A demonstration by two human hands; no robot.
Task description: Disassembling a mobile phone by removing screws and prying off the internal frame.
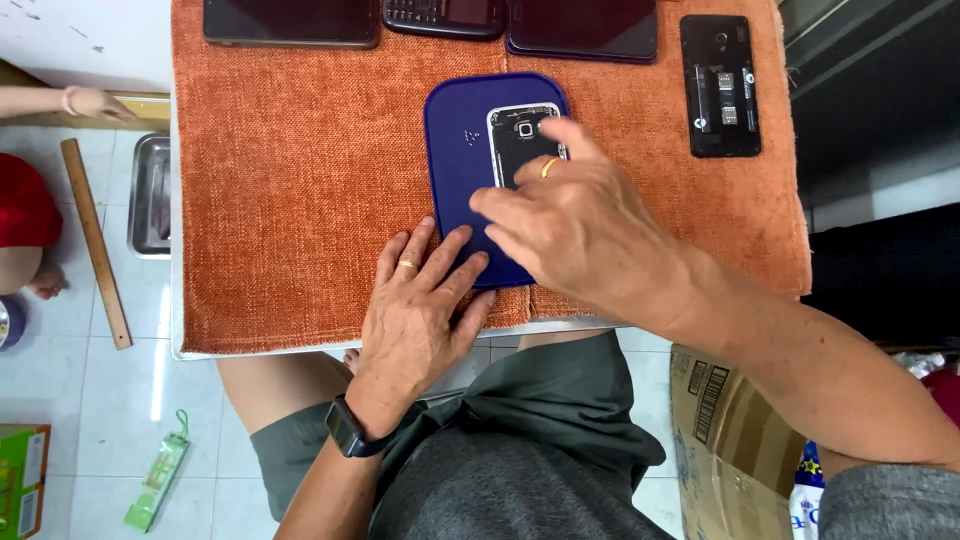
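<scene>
A dark blue rounded mat [455,150] lies on an orange cloth [300,180]. On the mat rests a phone with its back cover off [520,135], camera end away from me. My right hand [570,225] covers the phone's near half, fingers spread over it, a gold ring on one finger. My left hand [420,300] lies flat with fingers apart on the near edge of the blue mat and the cloth. It wears a ring, and a dark watch sits on its wrist.
Several dark phones line the cloth's far edge, among them an open-backed black one [720,85] at right. On the tiled floor left: a metal tray [150,195], a wooden ruler [95,245], another person's hand [95,102]. A cardboard box [720,420] stands at right.
</scene>
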